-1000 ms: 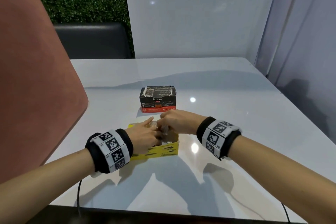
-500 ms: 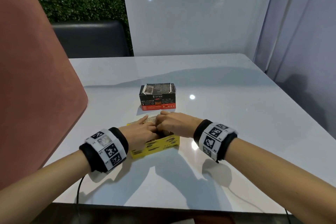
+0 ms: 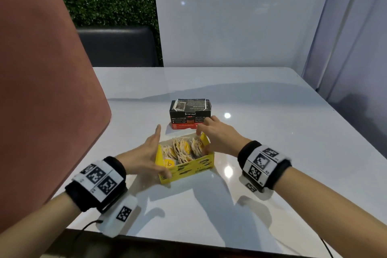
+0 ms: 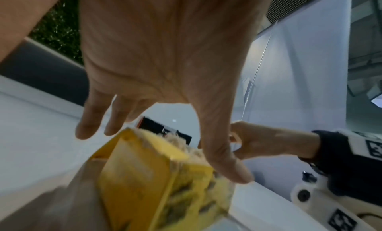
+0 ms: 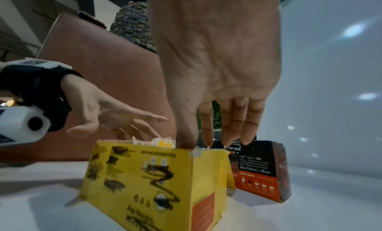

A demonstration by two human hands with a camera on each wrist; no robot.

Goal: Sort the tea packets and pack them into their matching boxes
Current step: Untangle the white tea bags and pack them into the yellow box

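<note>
An open yellow tea box sits on the white table, packed with several pale tea bags standing on edge. My left hand lies flat against its left end, fingers straight, thumb at the front left corner. At the right end is my right hand, thumb resting on the box's top edge, fingers straight behind the raised flap. Neither hand holds anything. A black and red tea box stands closed just behind, also seen past my fingers.
A tall pinkish-brown panel rises along the table's left side. A dark padded seat back is beyond the far edge, with white walls behind and to the right. A thin black cable hangs at the near left table edge.
Both hands were bunched together on top of the yellow box, hiding it. They have spread apart to its two ends, and the tea bags inside now show.
</note>
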